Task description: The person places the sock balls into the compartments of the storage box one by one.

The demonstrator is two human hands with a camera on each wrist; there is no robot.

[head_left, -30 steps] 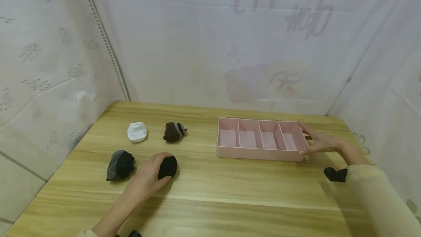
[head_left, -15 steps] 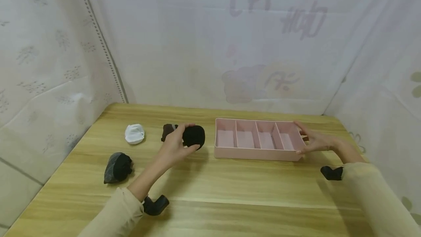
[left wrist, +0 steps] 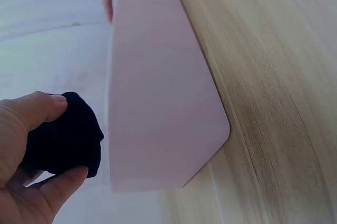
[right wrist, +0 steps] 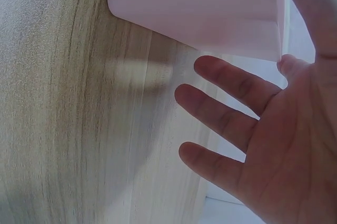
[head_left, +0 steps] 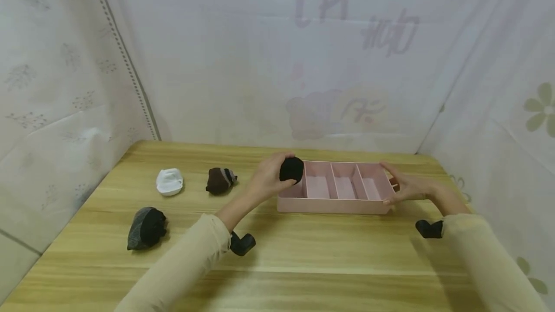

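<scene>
My left hand (head_left: 270, 176) pinches a balled-up black sock (head_left: 292, 170) between thumb and fingers. It hovers over the leftmost compartment of a pink divided storage box (head_left: 334, 206). In the left wrist view the black sock (left wrist: 68, 137) is beside the rim of the box (left wrist: 158, 103). My right hand (head_left: 409, 187) grips the box's right end, thumb at the near corner and forefinger at the far one. The right wrist view shows its other fingers (right wrist: 221, 121) spread apart, off the box wall (right wrist: 200, 8).
On the left of the wooden table (head_left: 329, 254) lie a white balled sock (head_left: 169, 182), a brown striped one (head_left: 219, 181) and a grey-and-black one (head_left: 146, 228). Black wrist devices (head_left: 243, 243) sit by both sleeves. A pale patterned cloth (head_left: 243, 76) hangs behind the table.
My left hand has lifted the black sock from the table and carried it right, past the brown one, to the box's left end. My right hand has kept its place on the box.
</scene>
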